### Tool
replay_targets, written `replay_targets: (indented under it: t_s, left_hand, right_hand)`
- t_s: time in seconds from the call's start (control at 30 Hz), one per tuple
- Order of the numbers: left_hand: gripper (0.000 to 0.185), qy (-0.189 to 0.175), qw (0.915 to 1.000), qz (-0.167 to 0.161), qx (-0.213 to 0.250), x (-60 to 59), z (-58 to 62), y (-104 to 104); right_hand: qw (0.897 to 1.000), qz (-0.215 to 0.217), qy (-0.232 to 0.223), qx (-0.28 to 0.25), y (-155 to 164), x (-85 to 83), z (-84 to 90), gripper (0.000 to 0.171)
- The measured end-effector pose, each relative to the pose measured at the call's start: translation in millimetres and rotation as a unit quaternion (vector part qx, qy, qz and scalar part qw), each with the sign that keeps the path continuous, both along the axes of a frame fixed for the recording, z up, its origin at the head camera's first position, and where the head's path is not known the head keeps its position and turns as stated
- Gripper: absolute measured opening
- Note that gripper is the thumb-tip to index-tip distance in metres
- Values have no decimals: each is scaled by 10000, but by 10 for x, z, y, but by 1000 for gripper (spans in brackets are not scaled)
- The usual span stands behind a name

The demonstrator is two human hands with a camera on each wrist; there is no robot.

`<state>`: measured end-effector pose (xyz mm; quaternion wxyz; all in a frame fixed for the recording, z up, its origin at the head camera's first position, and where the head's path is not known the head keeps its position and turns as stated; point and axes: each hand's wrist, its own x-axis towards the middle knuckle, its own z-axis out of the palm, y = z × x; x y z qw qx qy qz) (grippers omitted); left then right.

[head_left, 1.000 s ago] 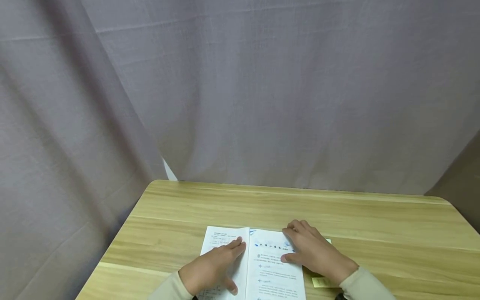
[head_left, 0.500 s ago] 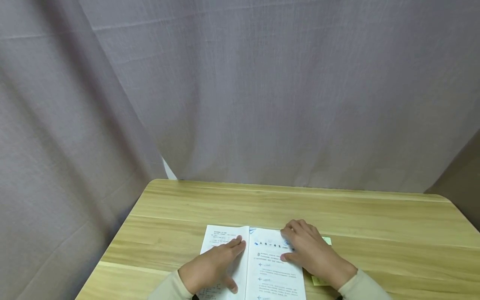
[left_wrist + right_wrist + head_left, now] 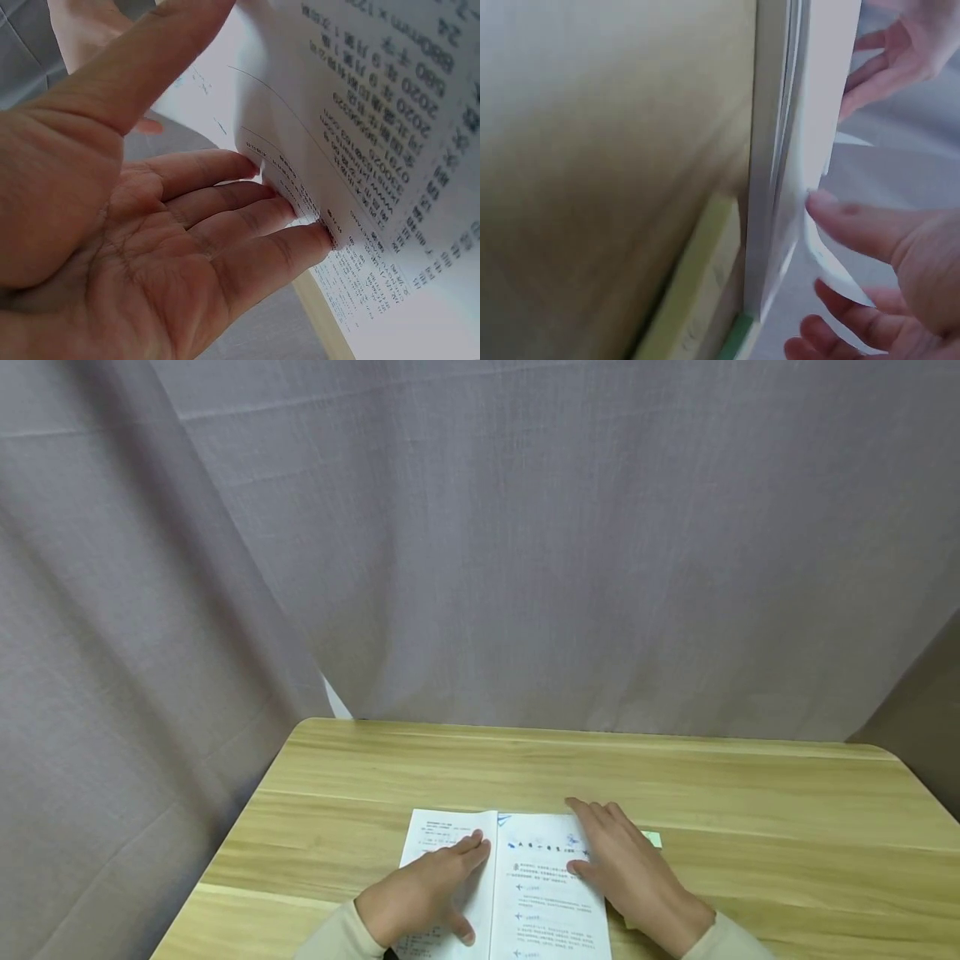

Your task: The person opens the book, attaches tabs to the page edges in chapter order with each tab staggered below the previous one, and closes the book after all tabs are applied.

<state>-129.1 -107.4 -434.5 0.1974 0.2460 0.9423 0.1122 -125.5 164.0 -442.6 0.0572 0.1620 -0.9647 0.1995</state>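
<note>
An open book (image 3: 551,902) with printed pages lies at the table's front. My left hand (image 3: 427,889) rests on its left page, fingers spread; the left wrist view shows the fingertips (image 3: 319,236) touching the print. My right hand (image 3: 637,868) is over the right page's upper outer corner, thumb on the page and fingers reaching to the top edge. In the right wrist view, a page edge (image 3: 829,266) curls up beside the right thumb (image 3: 855,225), with loosely bent fingers below. No firm pinch shows. Partly hidden behind the right hand is a green slip (image 3: 654,839).
A yellow block (image 3: 694,292), like a pad of sticky notes, lies beside the book on the right, with a green piece (image 3: 737,337) near it. The wooden table (image 3: 375,768) ends at a grey curtain (image 3: 487,568).
My right hand's fingers have straightened and its thumb has shifted slightly right, covering more of the yellow pad. The left hand stays in place on the left page.
</note>
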Motion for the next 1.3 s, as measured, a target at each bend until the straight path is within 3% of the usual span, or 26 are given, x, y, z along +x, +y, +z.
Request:
replay_targets:
  t_s: [0.27, 0.37, 0.57, 0.7, 0.8, 0.87, 1.0, 1.13, 1.3]
  left_hand:
    - [114, 14, 10000, -25, 87, 10, -5, -1]
    - [114, 42, 9999, -27, 118, 18, -8, -7]
    - [113, 98, 9998, -47, 193, 19, -1, -15]
    - [112, 171, 9995, -38, 270, 11, 11, -26]
    - [111, 157, 9994, -33, 311, 12, 16, -34]
    - [110, 148, 9993, -49, 339, 12, 14, -37]
    - [108, 217, 9991, -101, 341, 6, 7, -43]
    - [100, 221, 9986, -113, 475, 12, 6, -69]
    - [68, 76, 9922, -71, 1243, 26, 5, -125]
  right_hand:
    - [9841, -524, -914, -1429, 18, 100, 26, 87]
    - [9718, -585, -1162, -1965, 29, 154, 20, 90]
    - [9239, -657, -1733, -3346, 28, 300, 32, 93]
    - [8840, -528, -2136, -4124, -7, 348, 87, 81]
    - [8579, -389, -2395, -4529, -41, 383, 118, 64]
    - [8467, -280, -2508, -4684, -58, 419, 123, 56]
    - [8204, 148, -2762, -5004, -88, 482, 87, 53]
    - [8099, 477, -2922, -5063, -125, 531, -5, 56]
    - [8178, 1036, -3006, -4798, -190, 585, -174, 60]
